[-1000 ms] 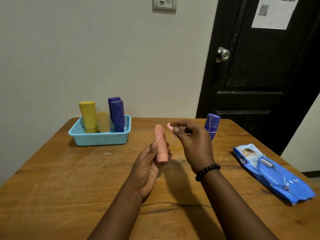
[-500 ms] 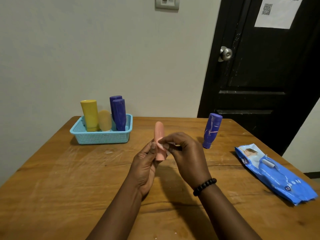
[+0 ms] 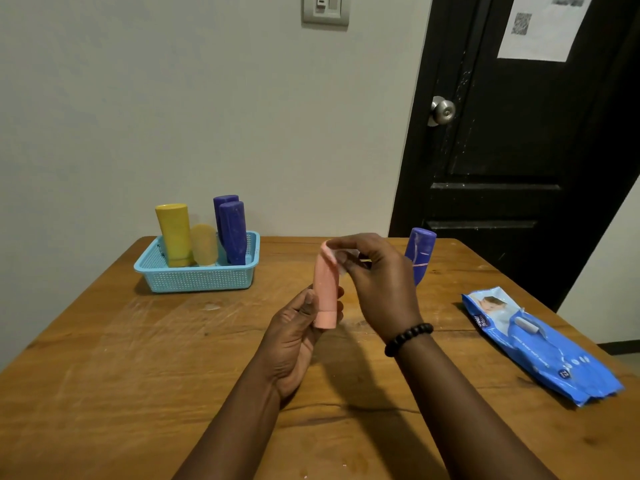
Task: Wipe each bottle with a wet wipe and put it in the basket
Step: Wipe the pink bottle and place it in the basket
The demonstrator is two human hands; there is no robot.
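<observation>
Centre of frame: left hand [image 3: 294,337] grip closed round lower end of pink bottle [image 3: 325,289], held upright, cap down, above the bench [image 3: 138,375]. Right hand [image 3: 377,282] grip pinching a small wet wipe [image 3: 341,259] against bottle's top. Left of centre: blue basket [image 3: 194,278] with four bottles. Right: purple bottle [image 3: 420,252], wipes pack [image 3: 540,344].

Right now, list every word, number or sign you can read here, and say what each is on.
"12": in a dark round badge on the blue wipes pack, seen upside down.
Brand word on the wipes pack: partly visible, not readable.
QR code and text on the paper sheet on the door: too blurred to read.
Bottles: no readable labels.
</observation>
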